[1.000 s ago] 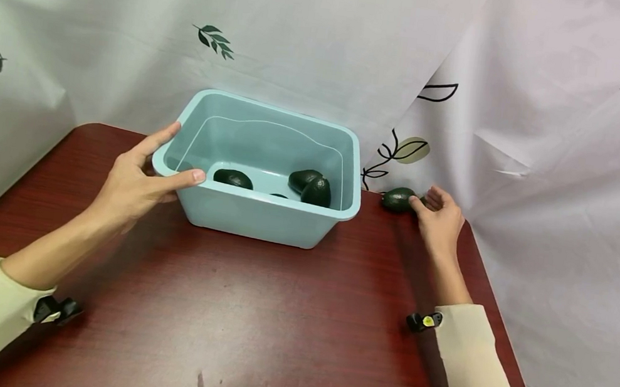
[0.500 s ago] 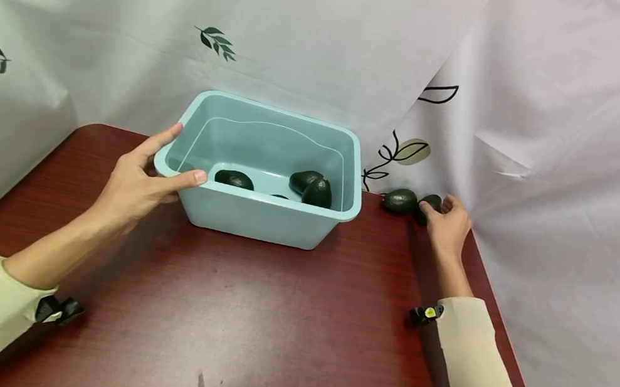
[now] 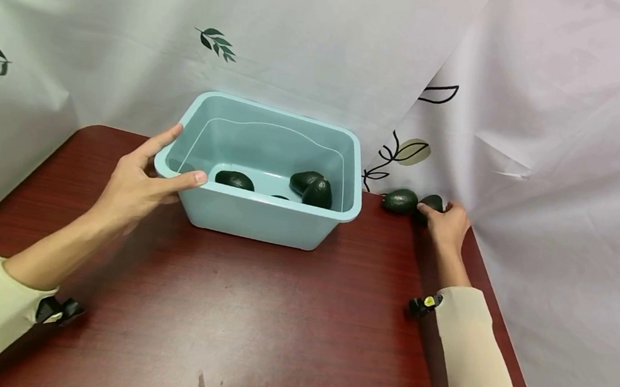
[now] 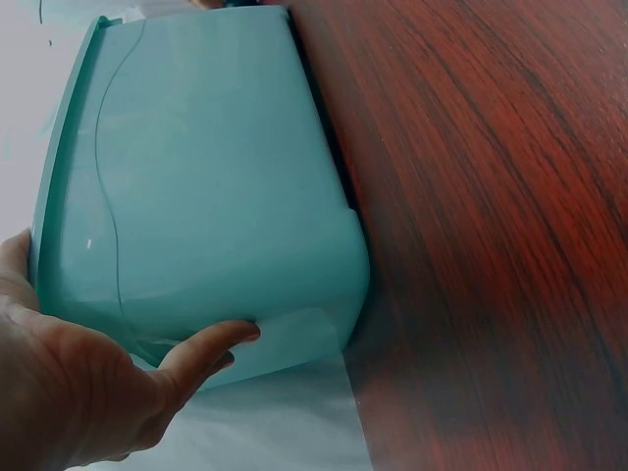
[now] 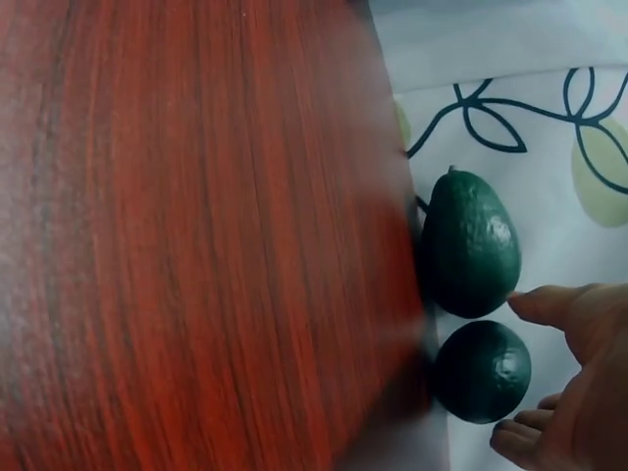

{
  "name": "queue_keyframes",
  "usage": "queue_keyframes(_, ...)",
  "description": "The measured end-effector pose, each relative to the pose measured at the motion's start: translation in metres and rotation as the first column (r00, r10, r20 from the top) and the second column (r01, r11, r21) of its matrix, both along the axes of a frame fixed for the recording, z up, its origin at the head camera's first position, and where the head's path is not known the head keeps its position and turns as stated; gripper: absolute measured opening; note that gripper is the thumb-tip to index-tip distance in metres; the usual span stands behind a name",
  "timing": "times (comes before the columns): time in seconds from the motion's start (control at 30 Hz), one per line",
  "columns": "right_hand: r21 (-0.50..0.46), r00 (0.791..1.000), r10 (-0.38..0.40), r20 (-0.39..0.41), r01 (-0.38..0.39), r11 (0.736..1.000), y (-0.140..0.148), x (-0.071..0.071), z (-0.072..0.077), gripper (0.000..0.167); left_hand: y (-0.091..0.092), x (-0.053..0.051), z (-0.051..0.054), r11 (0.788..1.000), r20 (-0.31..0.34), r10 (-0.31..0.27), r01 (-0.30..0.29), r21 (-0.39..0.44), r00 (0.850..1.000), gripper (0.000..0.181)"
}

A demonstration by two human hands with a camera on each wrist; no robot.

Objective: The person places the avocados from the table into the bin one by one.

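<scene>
My left hand [image 3: 138,182] grips the near left corner of a light blue plastic tub [image 3: 256,216], thumb on the front and fingers along the left side. Inside the tub lie several dark green avocados, one at the left [image 3: 234,179] and two together at the right. Two more avocados are side by side at the table's back right. My right hand [image 3: 450,227] is at the right-hand avocado [image 5: 481,371], thumb on one side and fingers on the other, without a visible firm grip. The other avocado [image 5: 471,245] sits just left of it.
The dark red wooden table [image 3: 251,320] runs under everything. A pale cloth [image 3: 315,36] with a leaf print hangs right behind the back edge and along the sides. The avocados at the right stand close to that cloth.
My right hand has moved right, from between the two loose avocados to around the right-hand one, and has barely shifted in the last half second. The left hand and tub stay still.
</scene>
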State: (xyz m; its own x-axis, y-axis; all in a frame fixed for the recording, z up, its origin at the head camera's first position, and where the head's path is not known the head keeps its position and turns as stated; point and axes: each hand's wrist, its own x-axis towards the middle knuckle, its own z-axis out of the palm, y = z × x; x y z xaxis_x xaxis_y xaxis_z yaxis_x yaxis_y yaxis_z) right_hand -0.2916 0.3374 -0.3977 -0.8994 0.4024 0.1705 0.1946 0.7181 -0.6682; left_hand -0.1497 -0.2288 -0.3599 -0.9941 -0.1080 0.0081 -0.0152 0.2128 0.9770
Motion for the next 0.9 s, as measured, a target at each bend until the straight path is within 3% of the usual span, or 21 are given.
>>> queue_keyframes(0.17, -0.057, 0.996, -0.022, 0.088, 0.027, 0.998, 0.006, -0.001, -0.002, 0.079, 0.001, 0.000, 0.000, 1.000, -0.001, -0.001, 0.001, 0.013, 1.000, 0.098)
queue_keyframes(0.3, -0.107, 0.990, -0.032, 0.139, 0.047, 0.993, 0.010, -0.004, -0.006, 0.086, 0.001, 0.000, 0.000, 1.000, 0.001, -0.003, 0.003, 0.011, 1.000, 0.098)
queue_keyframes(0.57, -0.257, 0.992, -0.067, 0.110, 0.093, 0.962, 0.018, -0.010, -0.011, 0.080, 0.000, 0.000, 0.001, 1.000, -0.001, -0.002, 0.002, 0.031, 1.000, 0.098)
queue_keyframes(0.73, -0.273, 0.993, -0.071, 0.093, 0.094, 0.957, 0.019, -0.004, -0.010, 0.073, 0.000, -0.001, 0.001, 0.998, -0.003, -0.008, 0.008, 0.060, 1.000, 0.098)
queue_keyframes(0.9, -0.270, 0.996, -0.068, 0.066, 0.083, 0.959, 0.019, -0.001, -0.011, 0.067, 0.000, 0.000, 0.001, 0.999, -0.005, -0.007, 0.007, 0.040, 1.000, 0.098)
